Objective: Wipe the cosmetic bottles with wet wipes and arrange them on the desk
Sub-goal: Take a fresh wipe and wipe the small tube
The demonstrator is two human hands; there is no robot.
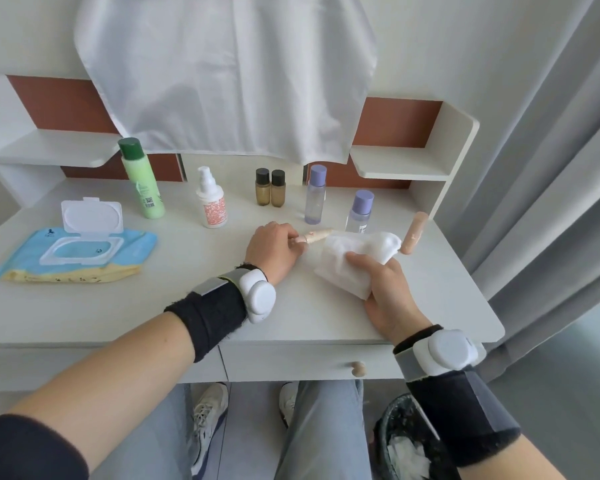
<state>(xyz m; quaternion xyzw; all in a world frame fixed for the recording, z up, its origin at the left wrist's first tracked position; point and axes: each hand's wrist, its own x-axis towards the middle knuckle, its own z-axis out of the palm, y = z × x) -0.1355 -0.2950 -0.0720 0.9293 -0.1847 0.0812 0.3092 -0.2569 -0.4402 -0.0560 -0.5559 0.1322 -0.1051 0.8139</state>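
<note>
While I wipe it, tube (314,235): centre-right, low over the tabletop (153,306), far end tucked into the wipe (354,259).
Left hand (274,249): fingers pinch the tube's near end; I judge this steadies it and leaves the body bare for rubbing.
Right hand (387,292): fingers curled round the bunched wipe.
Bottles (211,199): standing in a row behind, out of my way.
Pack (73,251): at left, lid open for another wipe.

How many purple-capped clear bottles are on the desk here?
2. One tall clear purple-capped bottle stands at the back, right of the two small amber black-capped bottles; the shorter one stands nearer, just behind the white wet wipe.
</note>
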